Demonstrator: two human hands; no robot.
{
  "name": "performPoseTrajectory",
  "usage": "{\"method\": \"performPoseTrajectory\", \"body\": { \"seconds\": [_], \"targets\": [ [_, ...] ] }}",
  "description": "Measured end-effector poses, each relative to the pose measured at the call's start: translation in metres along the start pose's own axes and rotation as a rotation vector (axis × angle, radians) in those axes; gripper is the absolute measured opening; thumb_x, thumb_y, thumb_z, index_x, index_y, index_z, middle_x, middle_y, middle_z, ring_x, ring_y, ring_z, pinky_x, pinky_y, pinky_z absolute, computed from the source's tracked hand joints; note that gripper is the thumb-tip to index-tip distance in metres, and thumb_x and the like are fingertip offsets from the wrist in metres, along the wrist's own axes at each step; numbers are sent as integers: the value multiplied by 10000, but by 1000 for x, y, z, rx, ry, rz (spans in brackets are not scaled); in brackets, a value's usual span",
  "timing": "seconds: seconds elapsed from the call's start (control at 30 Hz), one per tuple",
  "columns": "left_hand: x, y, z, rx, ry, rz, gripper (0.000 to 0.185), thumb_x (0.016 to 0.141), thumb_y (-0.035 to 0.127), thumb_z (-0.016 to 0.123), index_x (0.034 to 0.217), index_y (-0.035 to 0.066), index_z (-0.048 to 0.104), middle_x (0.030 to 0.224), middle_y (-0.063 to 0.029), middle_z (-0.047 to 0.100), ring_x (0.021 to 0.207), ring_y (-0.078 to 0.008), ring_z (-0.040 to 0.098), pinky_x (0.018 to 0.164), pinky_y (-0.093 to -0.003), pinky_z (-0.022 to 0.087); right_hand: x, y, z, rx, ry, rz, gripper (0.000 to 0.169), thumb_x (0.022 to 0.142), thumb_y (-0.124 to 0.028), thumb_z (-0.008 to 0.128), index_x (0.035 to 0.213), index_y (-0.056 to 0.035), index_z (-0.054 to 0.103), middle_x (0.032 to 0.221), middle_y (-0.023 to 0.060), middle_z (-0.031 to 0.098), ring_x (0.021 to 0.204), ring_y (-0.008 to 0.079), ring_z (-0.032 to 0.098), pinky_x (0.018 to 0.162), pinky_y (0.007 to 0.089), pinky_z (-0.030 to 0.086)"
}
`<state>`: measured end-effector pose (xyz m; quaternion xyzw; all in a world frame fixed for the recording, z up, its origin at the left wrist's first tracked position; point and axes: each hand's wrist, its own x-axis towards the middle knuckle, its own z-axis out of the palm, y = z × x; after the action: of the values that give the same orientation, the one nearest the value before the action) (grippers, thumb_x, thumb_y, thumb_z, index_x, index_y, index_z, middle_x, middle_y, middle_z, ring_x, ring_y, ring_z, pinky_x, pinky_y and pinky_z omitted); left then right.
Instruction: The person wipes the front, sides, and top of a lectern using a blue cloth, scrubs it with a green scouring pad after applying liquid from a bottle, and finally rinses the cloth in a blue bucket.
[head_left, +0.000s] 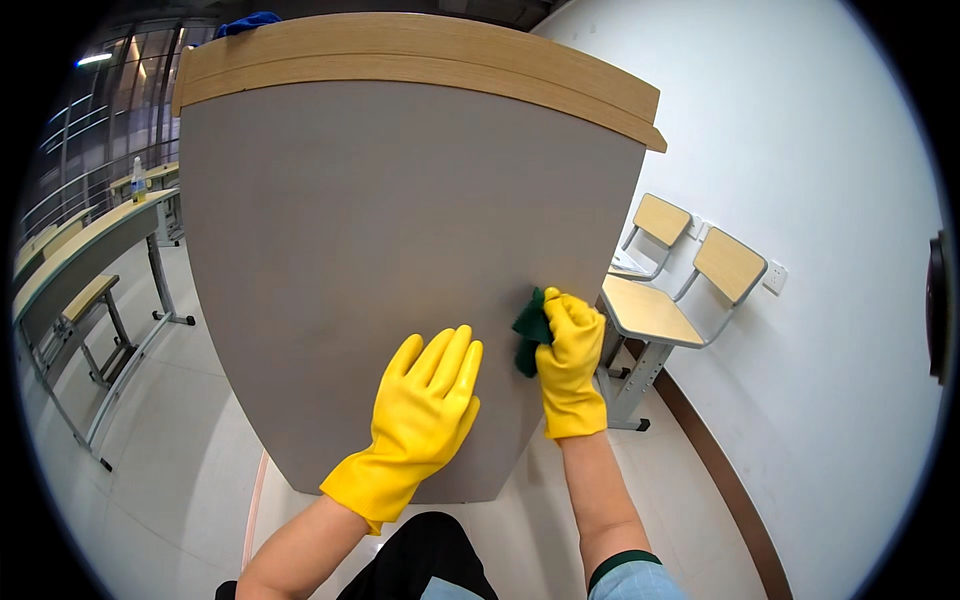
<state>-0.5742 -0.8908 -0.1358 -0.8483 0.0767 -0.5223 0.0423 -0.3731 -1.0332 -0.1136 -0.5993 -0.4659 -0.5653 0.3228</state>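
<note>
Before me stands a grey panel (405, 210), the side of a cabinet or lectern, capped by a light wood-grain edge (420, 54). My right hand (574, 356), in a yellow rubber glove, grips a dark green scouring pad (533, 324) against the panel's right part. The pad is folded or bunched, partly hidden by the fingers. My left hand (426, 409), in a matching glove, holds nothing. Its fingers point upward, slightly apart, over the lower middle of the panel; whether it touches the surface I cannot tell.
A blue cloth (251, 22) lies on the top at left. A bottle (138, 184) of yellowish liquid stands on a long desk (97, 238) to the left. Right of the panel are chairs (654, 309) with wooden seats, beside a white wall (810, 165) with a socket (775, 278).
</note>
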Motion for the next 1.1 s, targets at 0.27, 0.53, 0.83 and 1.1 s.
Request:
{"method": "performPoseTrajectory", "body": {
  "seconds": [0.27, 0.53, 0.83, 1.1],
  "targets": [
    [-10, -11, -29, 86, 10, -74, 621, 751, 129, 808, 1318, -80, 661, 1352, -265, 667, 1228, -421, 652, 1085, -549, 491, 46, 29, 2, -218, 253, -55, 236, 791, 103, 677, 1017, 65, 734, 872, 208, 689, 802, 397, 666, 704, 480, 518],
    [-34, -16, -60, 181, -4, -135, 637, 715, 97, 839, 1298, -90, 663, 1364, -276, 663, 1225, -434, 657, 1099, -537, 493, 79, 23, -11, -287, 242, -152, 147, 834, 58, 650, 972, 68, 700, 842, 188, 662, 740, 412, 637, 620, 476, 485],
    [-69, -22, -118, 344, -4, -249, 645, 763, 128, 815, 1341, -97, 636, 1388, -275, 644, 1257, -434, 632, 1116, -535, 469, 67, 42, -2, -156, 194, -87, 421, 756, 128, 616, 1149, 46, 742, 1032, 206, 737, 893, 422, 695, 811, 452, 572],
    [-93, -11, -178, 484, -16, -305, 655, 772, 123, 797, 1368, -86, 623, 1422, -273, 629, 1296, -439, 611, 1142, -526, 448, 67, 28, 2, -134, 236, -113, 382, 796, 119, 628, 1150, 39, 747, 1069, 212, 745, 950, 419, 704, 881, 433, 578]
  ]
}}
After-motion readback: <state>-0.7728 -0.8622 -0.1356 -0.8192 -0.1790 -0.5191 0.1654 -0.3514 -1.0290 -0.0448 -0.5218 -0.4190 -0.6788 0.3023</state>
